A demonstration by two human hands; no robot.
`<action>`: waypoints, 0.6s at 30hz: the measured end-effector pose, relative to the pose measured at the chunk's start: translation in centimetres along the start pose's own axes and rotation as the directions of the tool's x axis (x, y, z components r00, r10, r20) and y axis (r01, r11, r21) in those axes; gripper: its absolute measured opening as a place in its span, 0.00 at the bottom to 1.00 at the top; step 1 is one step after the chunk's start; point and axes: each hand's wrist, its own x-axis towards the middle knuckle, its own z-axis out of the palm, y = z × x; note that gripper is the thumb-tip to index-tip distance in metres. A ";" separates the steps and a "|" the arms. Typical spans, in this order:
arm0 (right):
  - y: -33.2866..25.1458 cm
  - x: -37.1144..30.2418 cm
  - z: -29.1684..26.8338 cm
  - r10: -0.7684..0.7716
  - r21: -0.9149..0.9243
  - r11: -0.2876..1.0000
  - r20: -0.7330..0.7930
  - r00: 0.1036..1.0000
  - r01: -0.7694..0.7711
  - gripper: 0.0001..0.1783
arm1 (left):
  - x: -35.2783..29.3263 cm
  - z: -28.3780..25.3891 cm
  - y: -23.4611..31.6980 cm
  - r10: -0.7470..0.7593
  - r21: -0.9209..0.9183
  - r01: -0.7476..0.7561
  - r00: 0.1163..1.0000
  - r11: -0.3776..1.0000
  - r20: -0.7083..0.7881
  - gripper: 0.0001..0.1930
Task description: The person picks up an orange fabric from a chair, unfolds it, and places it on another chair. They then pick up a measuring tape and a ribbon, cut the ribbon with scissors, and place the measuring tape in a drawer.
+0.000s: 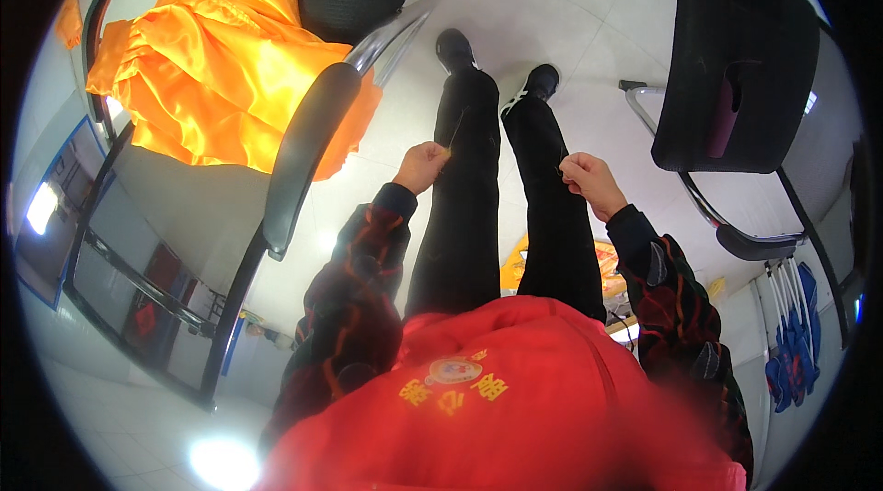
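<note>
Above my black-trousered thighs, my left hand [423, 167] is closed in a pinch. A thin thread-like strand [458, 130] rises from its fingertips, with a small yellowish bit at the grip. My right hand [591, 183] is held apart from it, over the other leg, thumb and fingers pressed together. Whatever sits between those right fingertips is too small to make out. Orange satin cloth [230, 68] lies heaped over a chair to the left of my left hand.
A black chair with a metal frame [736, 68] stands at the right, a dark pinkish object [725, 114] on it. The left chair's black armrest [313, 155] is near my left forearm. Blue folded things [793, 344] hang at far right. Yellow-orange material [515, 266] shows behind my legs.
</note>
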 end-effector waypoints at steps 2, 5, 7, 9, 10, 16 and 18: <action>-0.3 -0.2 0.2 -0.009 0.001 1.000 0.000 1.000 0.009 0.06 | -1.0 -0.1 0.6 -0.037 -0.111 0.032 0.998 0.993 -0.042 0.06; -0.8 -0.5 0.0 -0.046 -0.007 0.999 0.020 0.999 0.046 0.06 | -4.3 -1.3 1.5 -0.057 -0.312 0.020 0.993 0.950 -0.108 0.07; -1.1 -0.7 -0.4 -0.053 -0.028 0.998 0.040 0.998 0.054 0.06 | -7.3 -2.4 1.8 0.029 -0.339 -0.052 0.997 0.939 -0.072 0.06; -1.3 -1.0 -0.6 -0.055 -0.023 0.998 0.064 0.996 0.056 0.07 | -11.0 -2.8 2.1 0.079 -0.253 -0.073 0.997 0.965 0.013 0.04; -1.3 -1.1 -0.7 -0.049 -0.022 0.998 0.064 0.997 0.051 0.07 | -13.0 -2.7 2.3 0.163 -0.026 -0.162 0.986 0.986 0.027 0.05; -2.0 -1.8 0.0 -0.064 -0.001 0.998 0.064 0.996 0.064 0.07 | -18.3 -0.8 4.5 0.207 0.231 -0.207 0.978 0.951 0.025 0.04; -2.1 -2.1 0.5 -0.081 0.014 0.997 0.050 0.995 0.081 0.06 | -18.3 -0.8 5.0 0.247 0.391 -0.248 0.968 0.887 0.053 0.04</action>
